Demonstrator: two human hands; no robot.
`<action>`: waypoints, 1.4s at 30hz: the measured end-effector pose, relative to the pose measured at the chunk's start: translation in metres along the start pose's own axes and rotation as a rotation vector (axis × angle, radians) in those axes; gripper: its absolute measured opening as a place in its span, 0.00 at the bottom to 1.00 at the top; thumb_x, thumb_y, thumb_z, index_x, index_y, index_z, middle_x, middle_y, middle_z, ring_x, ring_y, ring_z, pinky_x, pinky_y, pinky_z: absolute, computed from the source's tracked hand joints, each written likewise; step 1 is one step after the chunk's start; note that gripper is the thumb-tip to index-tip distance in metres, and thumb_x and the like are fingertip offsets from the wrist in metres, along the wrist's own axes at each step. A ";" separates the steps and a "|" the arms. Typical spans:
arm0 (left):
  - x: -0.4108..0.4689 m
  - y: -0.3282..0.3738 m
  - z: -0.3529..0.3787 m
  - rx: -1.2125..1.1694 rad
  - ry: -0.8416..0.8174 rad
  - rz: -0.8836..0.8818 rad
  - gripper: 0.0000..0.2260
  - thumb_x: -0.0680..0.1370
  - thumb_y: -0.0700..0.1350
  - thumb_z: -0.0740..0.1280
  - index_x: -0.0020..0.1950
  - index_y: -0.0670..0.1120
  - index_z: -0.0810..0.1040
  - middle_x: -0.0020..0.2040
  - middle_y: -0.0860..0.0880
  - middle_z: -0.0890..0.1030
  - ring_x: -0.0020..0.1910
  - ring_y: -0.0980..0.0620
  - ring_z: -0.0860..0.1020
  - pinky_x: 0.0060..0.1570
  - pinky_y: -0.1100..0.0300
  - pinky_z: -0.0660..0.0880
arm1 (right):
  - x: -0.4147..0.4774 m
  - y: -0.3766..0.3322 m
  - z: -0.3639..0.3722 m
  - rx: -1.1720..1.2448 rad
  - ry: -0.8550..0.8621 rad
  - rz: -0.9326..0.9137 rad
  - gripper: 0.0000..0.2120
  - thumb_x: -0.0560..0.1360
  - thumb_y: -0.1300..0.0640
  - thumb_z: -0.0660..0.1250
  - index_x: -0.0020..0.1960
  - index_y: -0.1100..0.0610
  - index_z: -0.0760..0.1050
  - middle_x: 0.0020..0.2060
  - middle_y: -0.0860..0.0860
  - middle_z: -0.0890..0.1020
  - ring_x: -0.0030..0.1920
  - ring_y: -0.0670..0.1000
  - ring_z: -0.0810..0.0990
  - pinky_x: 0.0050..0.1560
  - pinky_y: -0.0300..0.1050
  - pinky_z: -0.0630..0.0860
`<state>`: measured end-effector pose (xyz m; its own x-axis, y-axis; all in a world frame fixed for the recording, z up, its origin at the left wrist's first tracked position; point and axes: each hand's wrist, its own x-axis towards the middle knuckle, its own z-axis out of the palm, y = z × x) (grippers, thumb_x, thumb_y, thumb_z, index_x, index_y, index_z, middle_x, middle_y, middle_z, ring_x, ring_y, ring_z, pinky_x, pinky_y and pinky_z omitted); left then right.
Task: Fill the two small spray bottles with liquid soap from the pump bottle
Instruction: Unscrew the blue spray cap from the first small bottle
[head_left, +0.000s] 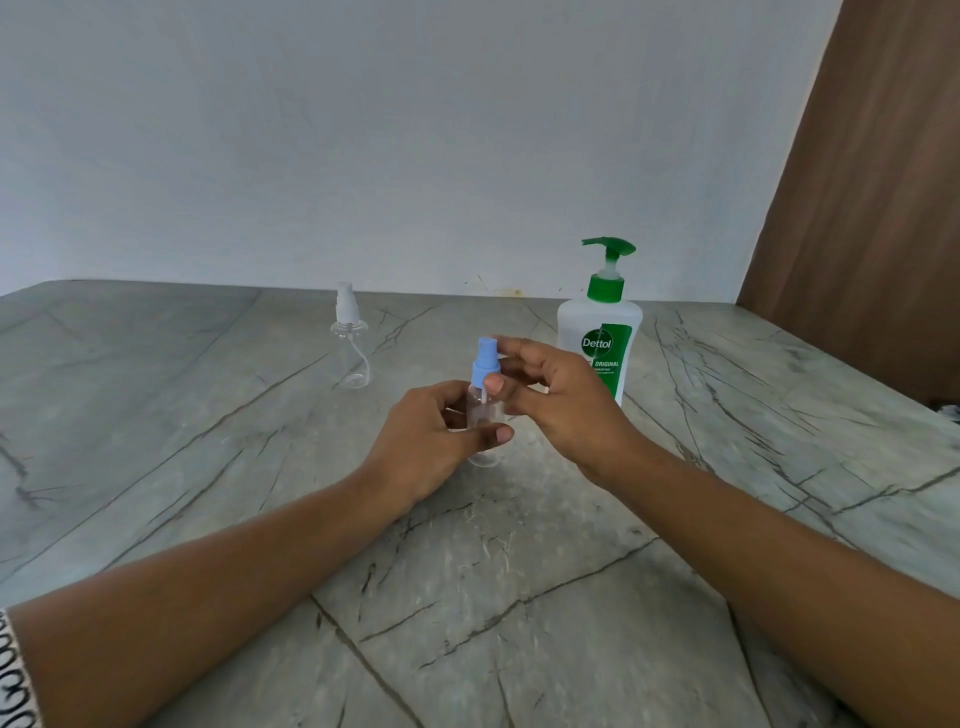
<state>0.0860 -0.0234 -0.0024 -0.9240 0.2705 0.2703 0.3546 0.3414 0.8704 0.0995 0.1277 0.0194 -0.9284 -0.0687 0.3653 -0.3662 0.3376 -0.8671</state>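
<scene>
The left hand grips the blue-capped spray bottle by its clear body, at the middle of the worktop. The right hand pinches its cap, which is not yet off. The white-capped spray bottle and the pump bottle stand behind. Both small bottles seem empty, though clear plastic makes that uncertain, so all the filling appears to remain.

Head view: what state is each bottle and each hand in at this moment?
Blue-capped spray bottle: upright, looks empty, cap on its neck; whether loosened cannot be told.
White-capped spray bottle: standing alone on the table, capped, looks empty.
Pump bottle: upright, pump head on.
Left hand: grips the blue-capped bottle's body.
Right hand: pinches its blue cap.
</scene>
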 end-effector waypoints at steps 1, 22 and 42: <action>-0.001 0.000 0.000 0.000 -0.006 0.002 0.12 0.68 0.49 0.75 0.50 0.51 0.81 0.42 0.53 0.84 0.41 0.57 0.81 0.45 0.64 0.76 | 0.000 0.000 0.000 0.014 -0.018 0.014 0.21 0.73 0.53 0.71 0.64 0.46 0.72 0.54 0.47 0.82 0.54 0.44 0.79 0.58 0.48 0.76; 0.002 -0.002 -0.002 -0.189 -0.031 -0.018 0.20 0.64 0.43 0.78 0.53 0.46 0.77 0.46 0.47 0.83 0.44 0.51 0.83 0.48 0.56 0.78 | -0.004 -0.005 0.011 -0.017 0.095 0.027 0.20 0.70 0.46 0.72 0.60 0.48 0.73 0.53 0.42 0.77 0.51 0.39 0.74 0.47 0.32 0.70; 0.002 0.001 0.000 -0.228 -0.040 0.003 0.17 0.65 0.38 0.77 0.51 0.39 0.77 0.42 0.47 0.83 0.41 0.52 0.83 0.41 0.64 0.78 | -0.004 0.002 0.008 0.074 0.077 -0.026 0.24 0.66 0.48 0.74 0.60 0.46 0.71 0.54 0.39 0.78 0.53 0.36 0.75 0.50 0.29 0.71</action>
<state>0.0845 -0.0227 -0.0004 -0.9149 0.3082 0.2608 0.3119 0.1294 0.9413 0.1024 0.1209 0.0135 -0.9120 -0.0032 0.4102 -0.3962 0.2659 -0.8788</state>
